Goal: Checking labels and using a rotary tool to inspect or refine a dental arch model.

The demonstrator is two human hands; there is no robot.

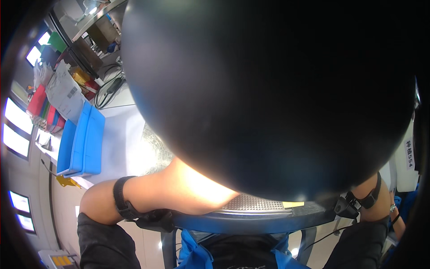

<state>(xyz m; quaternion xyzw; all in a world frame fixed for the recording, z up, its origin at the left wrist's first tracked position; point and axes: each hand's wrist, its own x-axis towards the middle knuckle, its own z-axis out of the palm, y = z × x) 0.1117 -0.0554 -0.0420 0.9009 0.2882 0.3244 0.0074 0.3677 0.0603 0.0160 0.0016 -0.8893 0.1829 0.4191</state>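
A large, smooth black rounded object (268, 98) fills most of the head view, very close and out of focus. It covers the work area and the fingers of both my hands. My left hand (201, 186) reaches in under its lower edge, brightly lit, and whatever it touches is hidden. My right hand (365, 186) goes behind the same object at the right, with only a bit of skin near the wrist showing. Each forearm wears a black strap with a small dark device. Between my arms lies a perforated metal plate (255, 203) with a yellow piece (293, 204) on it.
To the left, stacked blue bins (92, 139) stand on the white table (118, 148) by a shiny round metal surface (154, 152). Behind are papers, coloured packets and a coiled black cable (112, 87). A white container (405, 161) and another person's arm (398, 224) show at the right.
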